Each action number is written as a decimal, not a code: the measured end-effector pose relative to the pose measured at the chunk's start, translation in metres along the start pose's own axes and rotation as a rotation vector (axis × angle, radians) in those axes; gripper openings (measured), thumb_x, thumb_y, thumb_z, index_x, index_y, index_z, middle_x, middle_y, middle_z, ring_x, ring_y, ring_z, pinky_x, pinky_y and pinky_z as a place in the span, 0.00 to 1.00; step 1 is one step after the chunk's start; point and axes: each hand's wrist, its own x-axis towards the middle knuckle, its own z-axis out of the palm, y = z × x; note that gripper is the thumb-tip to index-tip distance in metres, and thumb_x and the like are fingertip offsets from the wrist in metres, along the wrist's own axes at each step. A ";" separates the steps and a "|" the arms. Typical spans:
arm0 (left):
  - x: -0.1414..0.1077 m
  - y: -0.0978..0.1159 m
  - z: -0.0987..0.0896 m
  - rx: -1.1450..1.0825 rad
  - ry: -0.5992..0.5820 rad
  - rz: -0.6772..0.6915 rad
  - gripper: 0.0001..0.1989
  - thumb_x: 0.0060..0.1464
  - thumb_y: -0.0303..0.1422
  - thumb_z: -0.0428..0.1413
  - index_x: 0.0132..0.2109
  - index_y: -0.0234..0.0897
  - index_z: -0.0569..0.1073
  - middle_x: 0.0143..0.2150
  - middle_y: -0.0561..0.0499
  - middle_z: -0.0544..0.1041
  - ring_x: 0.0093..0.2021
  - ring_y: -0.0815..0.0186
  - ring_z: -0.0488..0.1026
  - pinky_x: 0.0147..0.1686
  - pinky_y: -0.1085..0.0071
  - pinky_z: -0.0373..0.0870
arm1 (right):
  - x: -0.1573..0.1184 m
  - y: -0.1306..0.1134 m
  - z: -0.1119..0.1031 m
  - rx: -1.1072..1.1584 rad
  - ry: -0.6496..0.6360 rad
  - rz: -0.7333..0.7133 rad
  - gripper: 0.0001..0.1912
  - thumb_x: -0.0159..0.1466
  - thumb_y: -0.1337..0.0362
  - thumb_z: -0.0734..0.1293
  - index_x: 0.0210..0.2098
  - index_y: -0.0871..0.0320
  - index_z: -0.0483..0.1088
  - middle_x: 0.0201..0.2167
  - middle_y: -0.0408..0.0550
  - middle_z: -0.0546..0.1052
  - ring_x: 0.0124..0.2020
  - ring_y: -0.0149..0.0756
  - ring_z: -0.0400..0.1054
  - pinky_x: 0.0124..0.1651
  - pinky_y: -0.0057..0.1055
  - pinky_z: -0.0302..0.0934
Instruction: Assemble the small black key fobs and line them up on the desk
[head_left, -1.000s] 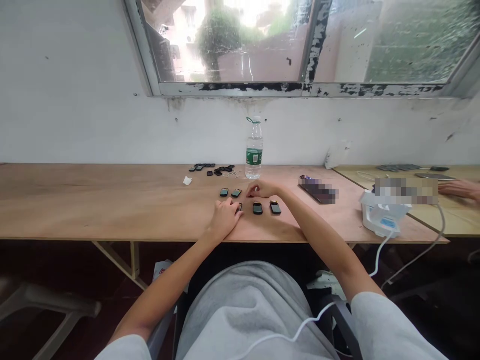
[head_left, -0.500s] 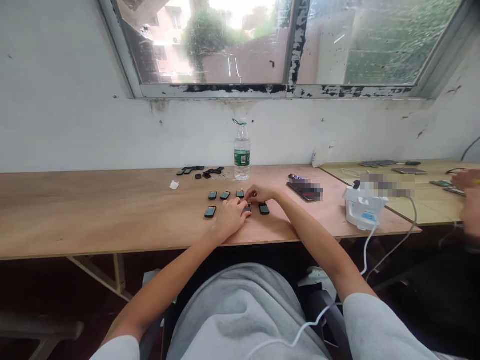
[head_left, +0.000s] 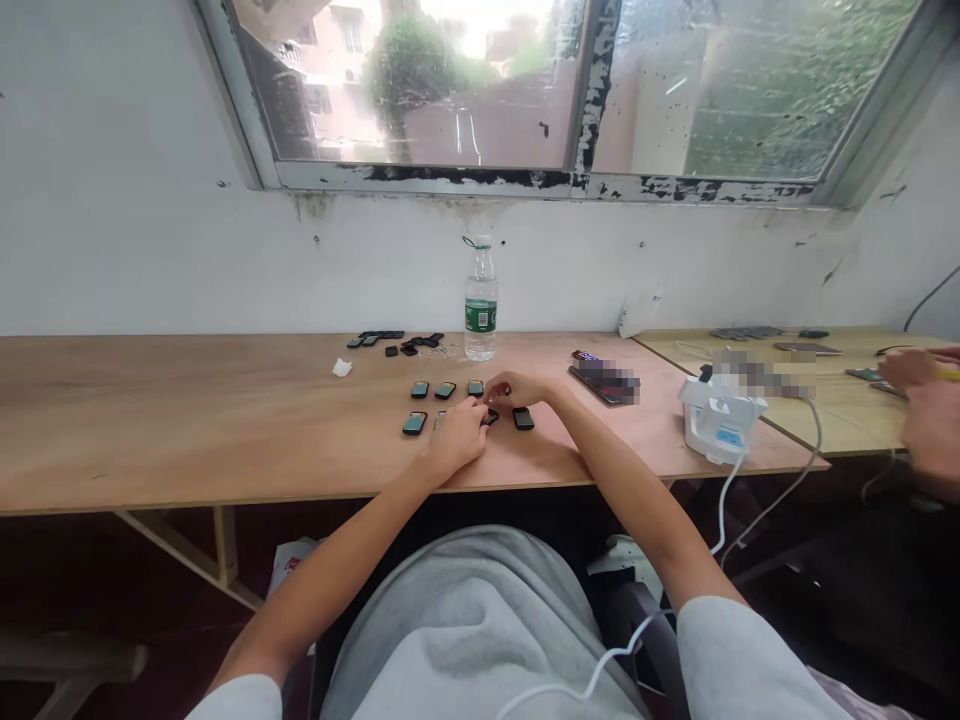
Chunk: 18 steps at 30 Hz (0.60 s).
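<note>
My left hand [head_left: 459, 432] rests on the table with its fingers closed on a small black rectangular device [head_left: 491, 417], which the fingers mostly cover. Just above it, my right hand [head_left: 516, 388] has thumb and forefinger pinched together at the device's upper edge; whatever lies between them is too small to make out. Similar black devices with grey-green faces lie around the hands: one [head_left: 523, 419] to the right, one [head_left: 415, 423] to the left, and a back row with one device [head_left: 445, 390] in its middle. Another device [head_left: 440, 420] shows partly behind my left hand.
A water bottle [head_left: 481, 315] stands near the wall. Small black parts [head_left: 424, 344] lie left of it, with a crumpled white tissue [head_left: 342, 368]. A dark phone [head_left: 604, 384] and a white cabled device [head_left: 721, 425] are on the right. Another person's hand [head_left: 930, 400] works at far right.
The device under my left fingers has tilted, and my left hand has shifted slightly. My right hand stays pinched beside it. The view has moved a little, and the other person's hands reach further in.
</note>
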 end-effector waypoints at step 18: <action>0.009 -0.022 0.000 -0.155 0.045 0.034 0.09 0.58 0.30 0.64 0.29 0.38 0.78 0.38 0.48 0.79 0.39 0.60 0.76 0.40 0.65 0.70 | 0.004 -0.015 0.012 0.163 0.045 -0.002 0.10 0.59 0.60 0.71 0.35 0.62 0.76 0.29 0.46 0.79 0.28 0.30 0.68 0.30 0.24 0.61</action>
